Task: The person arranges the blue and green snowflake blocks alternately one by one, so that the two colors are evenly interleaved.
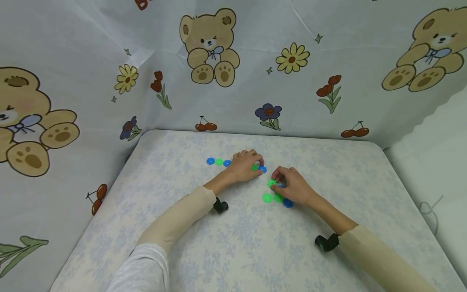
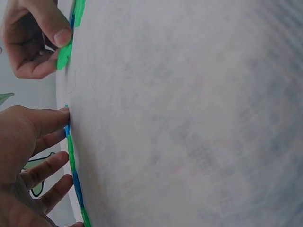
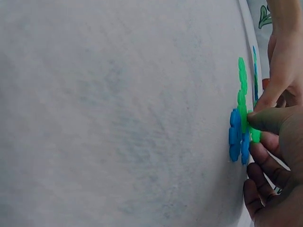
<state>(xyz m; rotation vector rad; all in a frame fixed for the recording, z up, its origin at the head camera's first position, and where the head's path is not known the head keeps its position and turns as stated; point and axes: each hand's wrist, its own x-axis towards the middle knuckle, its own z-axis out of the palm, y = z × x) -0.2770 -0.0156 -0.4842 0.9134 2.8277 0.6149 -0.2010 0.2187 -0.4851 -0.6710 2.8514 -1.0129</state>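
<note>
A row of blue and green notched discs lies on the table, with a blue disc (image 1: 211,161) at its left end. The left hand (image 1: 245,166) (image 2: 23,156) lies over the row; its thumb and a finger pinch the blue disc (image 1: 262,169) at the right end. The right hand (image 1: 293,186) (image 3: 279,156) pinches a green disc (image 1: 271,183) (image 2: 64,57) between thumb and fingers. Close beneath it are loose discs: a green one (image 1: 267,198), another green one (image 1: 278,198) and a blue one (image 1: 288,203), with more blue partly hidden by the hand.
The pale patterned table (image 1: 233,243) meets a bear-print cloth (image 1: 240,109) at its back edge. Small black devices are strapped at the left wrist (image 1: 220,206) and the right wrist (image 1: 326,242). A thin cable (image 1: 430,209) lies beyond the right edge.
</note>
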